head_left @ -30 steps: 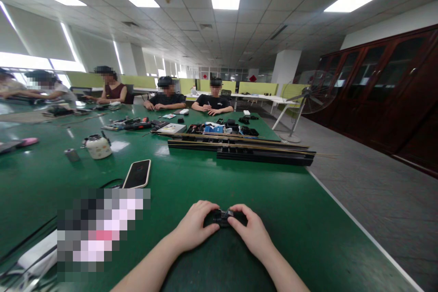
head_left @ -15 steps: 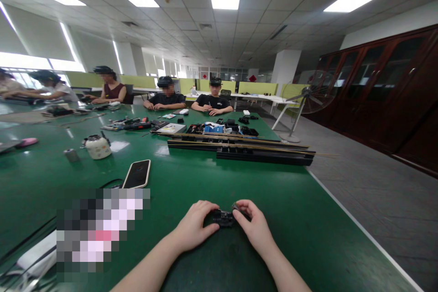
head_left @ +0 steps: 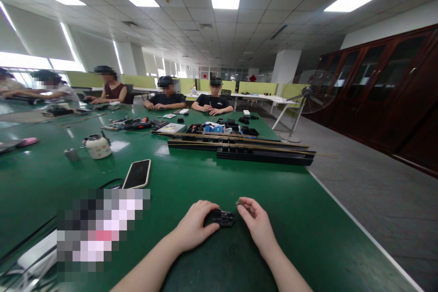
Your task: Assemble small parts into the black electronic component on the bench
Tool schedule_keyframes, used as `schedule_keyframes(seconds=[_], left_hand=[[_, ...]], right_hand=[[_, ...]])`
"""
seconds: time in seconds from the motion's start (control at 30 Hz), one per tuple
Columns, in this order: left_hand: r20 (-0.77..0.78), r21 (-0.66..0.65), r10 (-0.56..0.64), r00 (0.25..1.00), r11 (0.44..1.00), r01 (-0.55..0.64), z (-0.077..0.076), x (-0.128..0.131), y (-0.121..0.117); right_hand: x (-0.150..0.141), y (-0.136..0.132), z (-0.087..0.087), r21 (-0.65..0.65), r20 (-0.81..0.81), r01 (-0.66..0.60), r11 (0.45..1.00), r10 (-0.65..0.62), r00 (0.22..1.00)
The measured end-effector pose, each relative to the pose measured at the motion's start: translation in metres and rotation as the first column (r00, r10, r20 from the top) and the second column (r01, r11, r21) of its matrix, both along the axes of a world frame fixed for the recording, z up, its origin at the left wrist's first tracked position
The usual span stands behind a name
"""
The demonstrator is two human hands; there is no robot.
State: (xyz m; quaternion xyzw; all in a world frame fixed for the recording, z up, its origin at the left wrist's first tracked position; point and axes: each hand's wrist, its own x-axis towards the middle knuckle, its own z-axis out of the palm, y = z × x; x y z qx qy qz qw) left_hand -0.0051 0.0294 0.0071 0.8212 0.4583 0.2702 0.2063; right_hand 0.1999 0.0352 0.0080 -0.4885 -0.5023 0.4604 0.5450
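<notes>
While left grip (head_left: 195, 223) holds left end of black part (head_left: 225, 219), seemingly resting on green bench (head_left: 287, 255), right grip (head_left: 256, 220) pinches small greyish piece (head_left: 238, 201), held clear of black part, just beyond its right end. Loose pinch could let small piece slip and skid over glossy bench; black part might twist, since held at one end only. Beyond left grip, off to left: phone (head_left: 137, 174). Farther, ahead of both grips: long black rails (head_left: 267, 158).
</notes>
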Motion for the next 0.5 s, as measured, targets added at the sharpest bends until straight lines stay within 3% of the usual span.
schedule_keyframes(seconds=[0.5], left_hand=[[0.016, 0.002, 0.018, 1.000, 1.000, -0.018, -0.0026, -0.0004, -0.0004]], right_hand=[[0.0011, -0.0005, 0.0039, -0.025, -0.073, 0.031, 0.999, -0.033, 0.997]])
